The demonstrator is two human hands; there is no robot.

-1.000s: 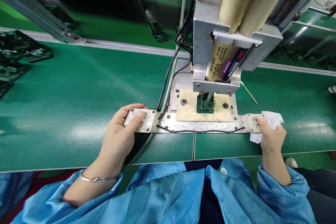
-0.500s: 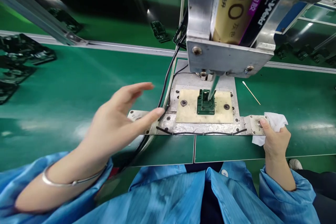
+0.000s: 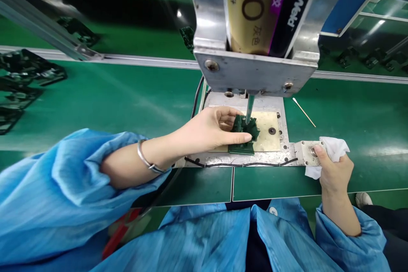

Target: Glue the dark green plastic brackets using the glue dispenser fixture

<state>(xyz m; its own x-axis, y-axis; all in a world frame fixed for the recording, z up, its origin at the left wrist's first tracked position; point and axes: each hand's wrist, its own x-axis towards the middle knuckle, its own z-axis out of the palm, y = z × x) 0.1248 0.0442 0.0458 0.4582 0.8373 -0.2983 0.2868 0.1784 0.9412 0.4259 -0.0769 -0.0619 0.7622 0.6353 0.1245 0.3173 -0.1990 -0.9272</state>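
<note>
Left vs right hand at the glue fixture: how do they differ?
The left hand pinches the green part under the nozzle; the right hand clutches a white wipe, thumb on a button. The left wrist wears a bracelet; the right is bare. Both have blue sleeves.

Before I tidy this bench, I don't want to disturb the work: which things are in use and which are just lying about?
In use: left hand gripping the green part under the nozzle; right hand holding a white wipe, thumb by the button.
Lying about: thin stick right of the nozzle; dark parts at far left.
</note>
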